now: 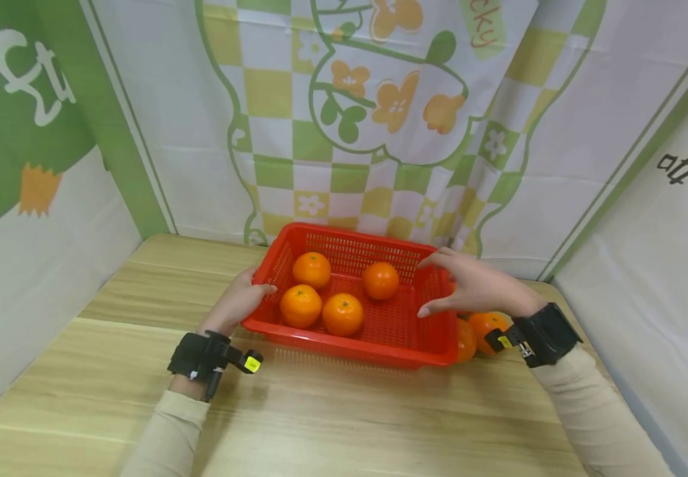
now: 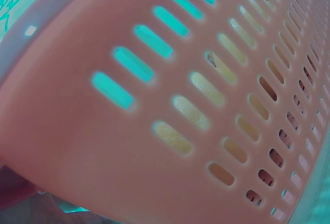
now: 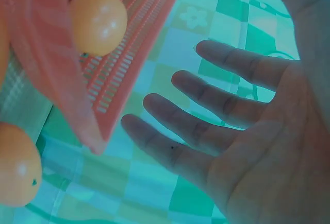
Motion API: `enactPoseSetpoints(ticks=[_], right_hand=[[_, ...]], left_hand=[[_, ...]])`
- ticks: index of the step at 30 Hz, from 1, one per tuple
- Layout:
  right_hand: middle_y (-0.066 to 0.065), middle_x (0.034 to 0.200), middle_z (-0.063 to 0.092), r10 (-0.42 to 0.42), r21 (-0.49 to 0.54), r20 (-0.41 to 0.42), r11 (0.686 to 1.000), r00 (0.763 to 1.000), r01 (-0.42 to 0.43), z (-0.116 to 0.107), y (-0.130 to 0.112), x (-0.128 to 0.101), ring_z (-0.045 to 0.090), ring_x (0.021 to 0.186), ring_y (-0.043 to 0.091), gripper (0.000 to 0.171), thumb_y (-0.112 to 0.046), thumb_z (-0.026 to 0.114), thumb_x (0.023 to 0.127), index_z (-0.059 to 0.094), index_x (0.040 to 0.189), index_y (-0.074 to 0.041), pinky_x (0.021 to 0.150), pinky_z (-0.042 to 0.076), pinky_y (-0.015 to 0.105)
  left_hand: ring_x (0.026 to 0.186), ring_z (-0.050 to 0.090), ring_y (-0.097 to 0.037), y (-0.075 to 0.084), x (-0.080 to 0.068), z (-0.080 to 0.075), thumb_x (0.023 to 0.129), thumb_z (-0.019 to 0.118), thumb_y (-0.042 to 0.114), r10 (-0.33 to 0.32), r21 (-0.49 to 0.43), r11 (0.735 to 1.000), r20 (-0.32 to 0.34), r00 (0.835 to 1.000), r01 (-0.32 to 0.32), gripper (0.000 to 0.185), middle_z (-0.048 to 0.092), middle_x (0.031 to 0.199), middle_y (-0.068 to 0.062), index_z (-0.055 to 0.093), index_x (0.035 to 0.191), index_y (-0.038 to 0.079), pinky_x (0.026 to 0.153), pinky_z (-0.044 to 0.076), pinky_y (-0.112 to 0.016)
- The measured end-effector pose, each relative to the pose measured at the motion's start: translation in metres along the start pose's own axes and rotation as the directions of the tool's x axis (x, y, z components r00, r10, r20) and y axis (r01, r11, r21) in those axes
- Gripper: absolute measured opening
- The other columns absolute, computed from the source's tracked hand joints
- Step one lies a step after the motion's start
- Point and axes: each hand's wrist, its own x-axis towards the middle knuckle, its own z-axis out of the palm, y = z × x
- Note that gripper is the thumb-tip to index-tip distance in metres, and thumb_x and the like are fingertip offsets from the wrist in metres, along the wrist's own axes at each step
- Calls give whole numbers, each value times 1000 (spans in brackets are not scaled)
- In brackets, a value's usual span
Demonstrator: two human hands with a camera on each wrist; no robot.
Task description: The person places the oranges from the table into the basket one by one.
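A red plastic basket point(image 1: 349, 345) with slotted walls holds several oranges point(image 1: 300, 306). At its left end my left hand point(image 1: 241, 299) grips the rim, thumb over the inside and fingers beneath the outer side. The slotted basket wall point(image 2: 118, 152) fills the left wrist view and hides most of that hand. My right hand point(image 1: 475, 281) hovers at the basket's right end, fingers spread and thumb apart, holding nothing. In the right wrist view its fingers point(image 3: 196, 131) point toward the basket corner. Two more oranges point(image 1: 489, 328) lie outside, beside the basket's right end, partly hidden by basket and hand.
The basket is on a light wood-grain table point(image 1: 332, 424), toward the back. Behind it hangs a green and white checked cloth point(image 1: 344, 175) with flower prints. Printed fabric walls point(image 1: 647, 278) stand at both sides.
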Motion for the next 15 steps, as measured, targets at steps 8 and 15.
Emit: enactPoseSetpoints(ticks=[8, 15], right_hand=[[20, 141, 60, 16, 13, 1, 1000, 1000, -16, 1, 13, -13, 61, 119, 36, 83, -60, 87, 78, 62, 139, -9, 95, 59, 52], [20, 139, 61, -1, 59, -24, 998, 1000, 3, 4, 29, -22, 63, 123, 40, 80, -53, 88, 79, 63, 136, -3, 96, 61, 55]], left_hand=[[112, 70, -35, -2, 1, 1, 104, 48, 14, 1, -3, 1000, 1, 1000, -1, 58, 56, 146, -27, 33, 159, -1, 92, 64, -46], [114, 69, -37, -1, -1, 1, 104, 49, 14, 9, -4, 1000, -1, 1000, -9, 58, 56, 146, -28, 34, 158, -1, 95, 63, -48]])
